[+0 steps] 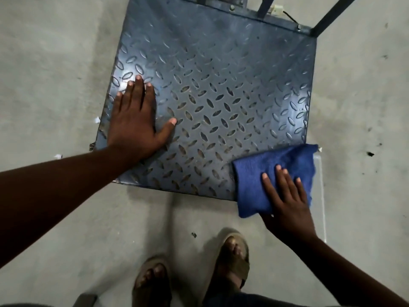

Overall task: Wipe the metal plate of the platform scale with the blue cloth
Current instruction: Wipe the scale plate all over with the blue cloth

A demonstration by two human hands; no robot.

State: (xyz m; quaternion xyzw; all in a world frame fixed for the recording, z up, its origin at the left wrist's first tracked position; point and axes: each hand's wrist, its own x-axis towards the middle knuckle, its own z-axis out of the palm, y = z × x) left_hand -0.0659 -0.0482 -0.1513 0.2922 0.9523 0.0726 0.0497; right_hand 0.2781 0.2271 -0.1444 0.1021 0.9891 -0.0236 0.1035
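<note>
On the far left lies the grey concrete floor, with two small white scraps of paper on it close to the plate's left edge. Next comes the left hand. It lies flat on the dark blue-grey metal plate with raised oval bumps, near the plate's left edge. Its fingers are straight and spread, and it holds nothing. The plate sits low on the floor, and its bumps look worn and rusty in the middle. No writing or labels can be read anywhere on it. Below the plate are two feet in tan slide sandals standing on the floor. At the plate's near right corner is the blue fuzzy folded cloth. Part of it hangs past the plate's near edge. The right hand presses down on the cloth with straight fingers. At the top right, dark blue metal bars rise from the plate's far edge.
</note>
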